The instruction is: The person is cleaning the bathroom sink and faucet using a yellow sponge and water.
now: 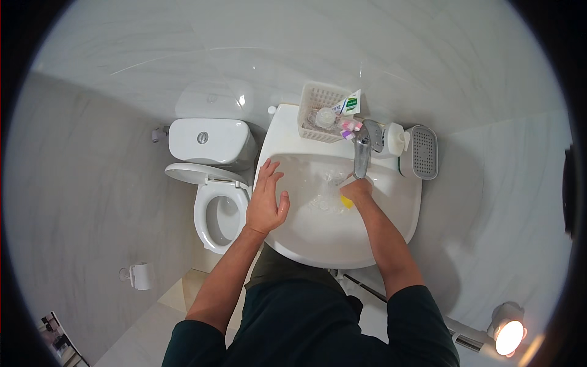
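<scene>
My right hand (pixel 357 190) is in the white washbasin (pixel 316 238), just below the spout of the chrome faucet (pixel 362 158). Its fingers are closed around a small yellow item (pixel 347 202); the hand hides most of it, so I cannot tell what it is. Rippling water (pixel 323 204) lies in the bowl to the left of this hand. Over the basin's left rim, my left hand (pixel 267 204) hangs with its fingers apart and nothing in it.
On the basin's back ledge stand a white plastic basket (pixel 316 97) holding a toothpaste tube (pixel 351 104), a white pump bottle (pixel 393 140) and a grey perforated holder (pixel 424 151). A toilet (pixel 208 140) with raised lid is at left. A toilet paper roll (pixel 141 276) hangs on the left wall.
</scene>
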Demonstrator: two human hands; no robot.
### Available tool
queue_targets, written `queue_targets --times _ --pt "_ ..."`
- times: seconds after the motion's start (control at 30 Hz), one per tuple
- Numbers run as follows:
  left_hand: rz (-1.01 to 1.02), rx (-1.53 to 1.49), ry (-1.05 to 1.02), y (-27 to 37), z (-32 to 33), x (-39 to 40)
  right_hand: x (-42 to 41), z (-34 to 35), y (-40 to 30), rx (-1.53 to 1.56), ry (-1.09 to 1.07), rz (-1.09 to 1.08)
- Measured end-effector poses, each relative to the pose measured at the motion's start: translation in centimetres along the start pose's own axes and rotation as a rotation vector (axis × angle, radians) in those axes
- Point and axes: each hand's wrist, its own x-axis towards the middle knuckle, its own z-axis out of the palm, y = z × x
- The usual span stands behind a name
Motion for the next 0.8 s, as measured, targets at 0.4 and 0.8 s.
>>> queue_targets --times 0.4,0.8 --pt "0.007 0.025 0.015 -0.3 0.4 -0.6 -0.5 -2.1 1.4 0.079 -0.212 -0.121" --pt "-0.008 0.003 0.05 -0.6 -0.6 -0.6 2.6 2.5 -0.3 -0.089 0.03 -0.093"
